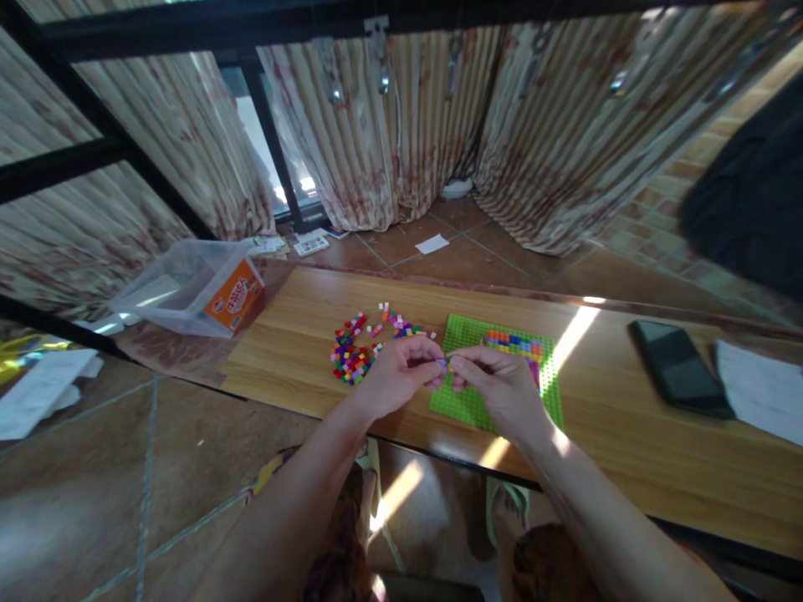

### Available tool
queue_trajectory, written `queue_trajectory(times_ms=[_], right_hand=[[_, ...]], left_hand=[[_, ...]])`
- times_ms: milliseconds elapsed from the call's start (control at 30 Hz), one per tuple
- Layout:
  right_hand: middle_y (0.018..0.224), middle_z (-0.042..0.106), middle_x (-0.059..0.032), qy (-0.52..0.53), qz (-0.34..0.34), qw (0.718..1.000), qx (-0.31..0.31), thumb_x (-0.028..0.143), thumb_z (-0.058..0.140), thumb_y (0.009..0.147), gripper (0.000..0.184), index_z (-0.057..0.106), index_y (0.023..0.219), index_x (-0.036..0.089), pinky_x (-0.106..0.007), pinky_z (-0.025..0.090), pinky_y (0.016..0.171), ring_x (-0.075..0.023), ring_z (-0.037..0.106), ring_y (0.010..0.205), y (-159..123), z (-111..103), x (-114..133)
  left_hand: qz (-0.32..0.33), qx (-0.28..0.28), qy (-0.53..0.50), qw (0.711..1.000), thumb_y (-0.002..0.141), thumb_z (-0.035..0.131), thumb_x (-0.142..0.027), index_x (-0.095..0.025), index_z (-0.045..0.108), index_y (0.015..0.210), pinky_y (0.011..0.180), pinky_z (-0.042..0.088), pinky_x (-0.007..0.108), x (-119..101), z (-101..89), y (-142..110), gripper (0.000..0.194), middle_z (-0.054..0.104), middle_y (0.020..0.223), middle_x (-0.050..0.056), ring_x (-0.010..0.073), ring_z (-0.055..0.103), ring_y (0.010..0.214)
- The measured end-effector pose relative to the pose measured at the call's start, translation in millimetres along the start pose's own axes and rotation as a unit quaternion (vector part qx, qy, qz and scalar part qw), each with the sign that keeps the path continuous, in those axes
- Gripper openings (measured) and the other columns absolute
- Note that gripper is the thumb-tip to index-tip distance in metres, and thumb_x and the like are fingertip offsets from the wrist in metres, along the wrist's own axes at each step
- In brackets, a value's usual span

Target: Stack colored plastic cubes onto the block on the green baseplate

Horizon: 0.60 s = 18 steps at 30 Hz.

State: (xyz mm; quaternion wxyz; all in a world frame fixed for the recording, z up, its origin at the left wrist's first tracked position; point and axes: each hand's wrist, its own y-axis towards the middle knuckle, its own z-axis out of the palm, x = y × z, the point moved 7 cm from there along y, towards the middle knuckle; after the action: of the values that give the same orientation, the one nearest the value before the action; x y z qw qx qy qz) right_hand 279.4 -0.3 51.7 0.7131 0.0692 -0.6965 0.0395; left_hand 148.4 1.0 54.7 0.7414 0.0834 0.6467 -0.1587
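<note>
Purple brick [442, 365] clamped by the left hand [401, 370], fingertip grip likely for precision; right hand [502, 385] alongside, grip unclear!

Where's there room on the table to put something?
The wooden table has space between the green baseplate and dark phone, and left of the loose bricks. It's crowded from bricks to baseplate, under the left hand and right hand.

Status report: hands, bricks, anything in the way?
Left hand pinching small purple brick; right hand close beside, grip unclear. Green studded baseplate below, partly covered in multicoloured bricks. Right hand hides some; no other obstruction visible.
</note>
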Motion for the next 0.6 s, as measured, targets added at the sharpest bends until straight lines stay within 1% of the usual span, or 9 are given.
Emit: queue_trajectory(times_ms=[67,133,200,233,300,367,467,533,600], right_hand=[[0.063,0.068,-0.0012,0.02,0.024,0.999,-0.011,0.043,0.072,0.073,0.025,0.073,0.079,0.019,-0.029,0.052,0.056,-0.014,0.06,0.055,2,3,-7],[0.064,0.069,-0.0014,-0.002,0.03,0.999,-0.024,0.043,0.071,0.073,0.024,0.073,0.079,0.019,-0.03,0.053,0.058,-0.0152,0.061,0.057,6,8,-13],[0.066,0.07,-0.0017,-0.065,0.01,0.998,-0.023,0.039,0.069,0.075,0.02,0.073,0.078,0.02,-0.031,0.052,0.061,-0.0166,0.063,0.06,13,17,-18],[0.069,0.071,-0.0021,-0.106,-0.004,0.994,-0.019,0.036,0.068,0.076,0.017,0.074,0.079,0.02,-0.031,0.052,0.063,-0.0175,0.064,0.063,17,22,-20],[0.076,0.072,-0.0029,-0.172,-0.036,0.984,-0.018,0.03,0.066,0.077,0.013,0.074,0.082,0.021,-0.033,0.052,0.07,-0.0192,0.066,0.07,24,32,-25],[0.085,0.073,-0.0034,-0.208,-0.06,0.976,-0.018,0.024,0.064,0.078,0.013,0.074,0.086,0.022,-0.035,0.053,0.077,-0.02,0.067,0.077,29,40,-30],[0.096,0.072,-0.0035,-0.201,-0.074,0.977,-0.005,0.017,0.06,0.078,0.024,0.071,0.099,0.023,-0.035,0.053,0.081,-0.0183,0.068,0.082,31,47,-36],[0.1,0.071,-0.0043,-0.189,-0.079,0.979,-0.017,0.016,0.059,0.079,0.027,0.069,0.104,0.022,-0.033,0.054,0.082,-0.0173,0.068,0.084,30,43,-34],[0.101,0.071,-0.0054,-0.186,-0.097,0.977,-0.042,0.018,0.059,0.081,0.025,0.068,0.104,0.022,-0.032,0.054,0.082,-0.0173,0.068,0.085,26,37,-24]], left_hand=[[-0.019,0.008,0.015,1.0,0.071,0.072,-0.033,-0.013,0.06,0.08,0.061,0.047,0.022,-3,-10.9,-2,0.024,0.062,0.07,0.0,0.009,0.058,0.061],[-0.029,-0.013,0.048,0.998,0.07,0.072,-0.032,-0.013,0.06,0.078,0.06,0.047,0.022,-7,-29.7,-4,0.024,0.061,0.066,0.0,0.0089,0.057,0.06],[-0.015,-0.093,0.07,0.993,0.068,0.073,-0.031,-0.013,0.059,0.077,0.059,0.046,0.021,-13,-56.3,-5,0.024,0.06,0.064,-0.002,0.0078,0.056,0.058],[-0.008,-0.133,0.071,0.989,0.068,0.073,-0.031,-0.014,0.06,0.08,0.06,0.047,0.021,-15,-67.8,-6,0.025,0.061,0.066,-0.002,0.0074,0.056,0.058],[-0.003,-0.176,0.068,0.982,0.068,0.072,-0.032,-0.014,0.063,0.088,0.061,0.047,0.021,-15,-80.9,-6,0.029,0.063,0.072,-0.001,0.0073,0.056,0.06],[-0.011,-0.174,0.067,0.982,0.067,0.072,-0.032,-0.014,0.065,0.092,0.062,0.048,0.021,-12,-81.6,-3,0.032,0.066,0.077,0.0,0.0076,0.057,0.062],[-0.024,-0.154,0.075,0.985,0.067,0.072,-0.032,-0.013,0.068,0.091,0.064,0.049,0.022,-6,-74.3,0,0.032,0.068,0.079,0.001,0.0081,0.059,0.063],[-0.035,-0.153,0.083,0.984,0.068,0.072,-0.033,-0.013,0.069,0.093,0.064,0.049,0.022,-4,-71.0,1,0.032,0.069,0.078,0.002,0.0089,0.06,0.063],[-0.045,-0.157,0.096,0.982,0.069,0.071,-0.034,-0.013,0.069,0.093,0.062,0.049,0.023,-4,-68.8,2,0.031,0.07,0.076,0.002,0.0104,0.062,0.063]])
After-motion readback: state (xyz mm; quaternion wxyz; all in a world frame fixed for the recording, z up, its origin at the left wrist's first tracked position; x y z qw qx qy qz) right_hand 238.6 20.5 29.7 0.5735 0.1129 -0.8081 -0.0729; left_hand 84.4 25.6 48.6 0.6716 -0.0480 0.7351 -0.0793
